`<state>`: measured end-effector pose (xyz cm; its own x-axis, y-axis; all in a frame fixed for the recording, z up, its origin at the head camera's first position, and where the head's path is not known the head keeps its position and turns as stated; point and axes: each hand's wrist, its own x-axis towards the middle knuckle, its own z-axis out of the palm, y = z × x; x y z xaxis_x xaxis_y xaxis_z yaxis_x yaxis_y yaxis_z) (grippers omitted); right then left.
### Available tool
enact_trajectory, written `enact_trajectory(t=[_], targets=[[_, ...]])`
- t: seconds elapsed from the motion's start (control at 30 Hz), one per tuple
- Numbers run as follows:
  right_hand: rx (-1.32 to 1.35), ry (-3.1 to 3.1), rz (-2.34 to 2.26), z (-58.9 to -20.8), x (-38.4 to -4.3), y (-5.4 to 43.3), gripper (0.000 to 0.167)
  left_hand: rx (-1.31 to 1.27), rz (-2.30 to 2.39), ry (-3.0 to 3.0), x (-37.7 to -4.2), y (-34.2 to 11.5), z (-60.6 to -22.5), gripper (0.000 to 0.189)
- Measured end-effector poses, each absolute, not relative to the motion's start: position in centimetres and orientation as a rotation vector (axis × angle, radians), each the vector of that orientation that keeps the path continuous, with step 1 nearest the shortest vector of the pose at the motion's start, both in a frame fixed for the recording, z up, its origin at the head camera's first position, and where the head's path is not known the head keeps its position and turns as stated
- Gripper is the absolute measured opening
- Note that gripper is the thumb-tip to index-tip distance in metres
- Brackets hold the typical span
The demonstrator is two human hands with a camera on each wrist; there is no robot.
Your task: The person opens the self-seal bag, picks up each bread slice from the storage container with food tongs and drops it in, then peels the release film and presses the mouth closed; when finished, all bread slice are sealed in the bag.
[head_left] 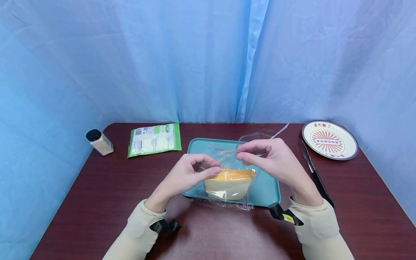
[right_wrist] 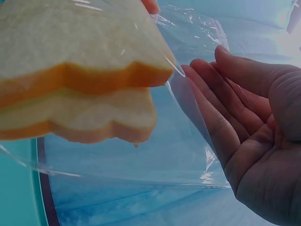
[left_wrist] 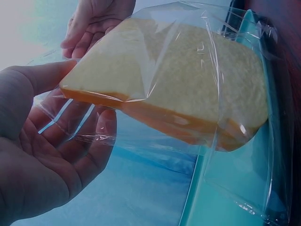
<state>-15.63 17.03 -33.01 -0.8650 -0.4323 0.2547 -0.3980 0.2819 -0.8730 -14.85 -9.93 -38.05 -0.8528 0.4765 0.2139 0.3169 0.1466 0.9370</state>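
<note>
Slices of bread [head_left: 226,188] with pale faces and orange crusts stand inside a clear plastic bag [head_left: 230,159] over a teal tray [head_left: 267,187]. Two slices, one behind the other, show in the right wrist view. My left hand [head_left: 187,172] pinches the bag at the left corner of the bread, thumb in front and fingers behind the film. Higher up and to the right, my right hand [head_left: 274,159] pinches the bag's gathered upper part between thumb and fingers. Loose film hangs past the tray's front edge.
At the back left lie a green and white packet [head_left: 154,140] and a tilted seasoning jar [head_left: 101,143] with a black lid. A patterned plate [head_left: 351,141] sits at the back right, beside a black-handled knife [head_left: 321,185]. A blue curtain [head_left: 208,65] closes off the back.
</note>
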Motion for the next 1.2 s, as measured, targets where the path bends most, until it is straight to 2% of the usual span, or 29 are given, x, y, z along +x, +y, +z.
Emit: enact_trajectory(t=[0.37, 0.6, 0.83, 1.2], targets=[[-0.94, 2.008, -1.963, -32.8, -15.4, 17.1, 0.009, 0.85, 1.811, 2.268, -15.1, -9.9, -38.4, 0.009], [-1.042, 1.647, -2.278, -32.4, -14.7, 17.6, 0.022, 0.856, 1.803, 2.29, -15.1, -9.8, -38.3, 0.007], [-1.188, 1.329, -2.4, -32.4, -15.2, 18.2, 0.023, 0.853, 1.809, 2.288, -15.2, -10.1, -38.5, 0.007], [-1.201, 1.209, -2.524, -32.2, -15.7, 20.0, 0.026, 0.85, 1.941, 2.207, -14.0, -10.4, -37.0, 0.007]])
